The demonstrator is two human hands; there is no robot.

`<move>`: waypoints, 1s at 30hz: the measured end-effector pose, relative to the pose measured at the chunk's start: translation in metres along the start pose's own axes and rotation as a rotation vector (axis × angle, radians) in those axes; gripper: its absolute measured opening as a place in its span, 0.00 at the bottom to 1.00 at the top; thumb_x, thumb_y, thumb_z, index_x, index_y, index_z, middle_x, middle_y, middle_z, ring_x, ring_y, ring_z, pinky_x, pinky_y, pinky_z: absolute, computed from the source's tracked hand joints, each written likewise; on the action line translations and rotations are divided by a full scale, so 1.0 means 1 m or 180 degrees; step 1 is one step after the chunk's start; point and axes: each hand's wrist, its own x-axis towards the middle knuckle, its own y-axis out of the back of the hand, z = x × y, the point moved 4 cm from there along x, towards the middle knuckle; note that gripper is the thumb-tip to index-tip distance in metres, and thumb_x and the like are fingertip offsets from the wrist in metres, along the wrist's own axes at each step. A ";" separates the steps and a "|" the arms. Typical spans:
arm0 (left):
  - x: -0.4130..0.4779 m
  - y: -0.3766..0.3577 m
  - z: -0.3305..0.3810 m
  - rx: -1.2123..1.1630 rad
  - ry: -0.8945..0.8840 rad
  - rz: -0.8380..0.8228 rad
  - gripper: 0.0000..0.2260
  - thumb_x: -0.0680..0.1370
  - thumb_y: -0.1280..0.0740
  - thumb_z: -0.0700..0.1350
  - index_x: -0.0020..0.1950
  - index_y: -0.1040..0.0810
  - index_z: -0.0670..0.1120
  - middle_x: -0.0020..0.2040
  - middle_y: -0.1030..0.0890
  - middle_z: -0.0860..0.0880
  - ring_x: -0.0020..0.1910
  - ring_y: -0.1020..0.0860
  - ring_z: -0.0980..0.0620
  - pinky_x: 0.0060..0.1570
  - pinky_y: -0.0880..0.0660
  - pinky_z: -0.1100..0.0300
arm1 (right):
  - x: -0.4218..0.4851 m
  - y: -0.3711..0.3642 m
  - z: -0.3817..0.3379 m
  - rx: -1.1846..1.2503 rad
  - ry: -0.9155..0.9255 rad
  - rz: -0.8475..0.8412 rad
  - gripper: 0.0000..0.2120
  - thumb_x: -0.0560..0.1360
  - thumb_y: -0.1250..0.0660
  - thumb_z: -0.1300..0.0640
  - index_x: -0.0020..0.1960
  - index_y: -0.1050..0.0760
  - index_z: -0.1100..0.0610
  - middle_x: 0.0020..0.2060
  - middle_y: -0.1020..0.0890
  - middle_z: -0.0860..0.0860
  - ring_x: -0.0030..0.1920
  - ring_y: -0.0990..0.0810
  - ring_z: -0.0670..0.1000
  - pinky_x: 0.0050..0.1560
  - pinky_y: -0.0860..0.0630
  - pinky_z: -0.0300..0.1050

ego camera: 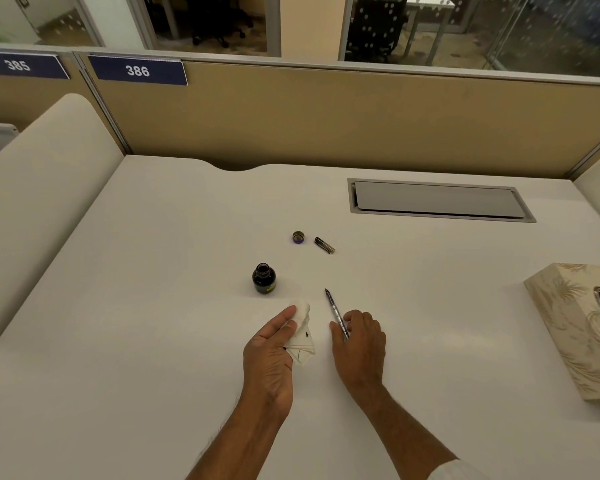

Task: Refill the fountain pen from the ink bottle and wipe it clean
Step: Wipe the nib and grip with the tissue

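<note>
White desk (pixel 153 306): ink bottle (pixel 264 278), cap (pixel 298 237), pen barrel (pixel 324 245), tissue box (pixel 579 327).

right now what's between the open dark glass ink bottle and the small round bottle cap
Head view: only bare white desk between ink bottle and cap.

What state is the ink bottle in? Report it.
Open and upright: the ink bottle shows a bare mouth; its cap lies apart behind it.
</note>
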 end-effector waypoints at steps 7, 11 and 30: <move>0.005 -0.002 0.001 0.0090 -0.0018 -0.0048 0.12 0.77 0.32 0.30 0.52 0.14 0.44 0.57 0.14 0.46 0.59 0.17 0.49 0.66 0.26 0.53 | 0.000 0.001 -0.001 0.0002 -0.0023 0.0013 0.08 0.72 0.26 0.55 0.45 0.25 0.55 0.40 0.21 0.51 0.41 0.23 0.56 0.43 0.28 0.52; 0.008 -0.003 0.000 0.0070 0.0023 -0.0075 0.12 0.77 0.32 0.30 0.54 0.15 0.42 0.59 0.15 0.44 0.61 0.18 0.47 0.67 0.27 0.54 | 0.001 0.000 -0.002 0.0003 -0.0030 0.0008 0.09 0.72 0.26 0.54 0.45 0.25 0.55 0.40 0.21 0.50 0.40 0.23 0.55 0.43 0.27 0.52; 0.019 -0.014 -0.010 0.0108 0.0081 -0.0228 0.13 0.79 0.34 0.29 0.52 0.14 0.44 0.55 0.13 0.47 0.60 0.17 0.48 0.67 0.26 0.52 | -0.009 0.022 -0.026 0.0617 -0.0223 0.0205 0.05 0.76 0.30 0.54 0.50 0.25 0.52 0.44 0.22 0.46 0.45 0.23 0.51 0.45 0.22 0.52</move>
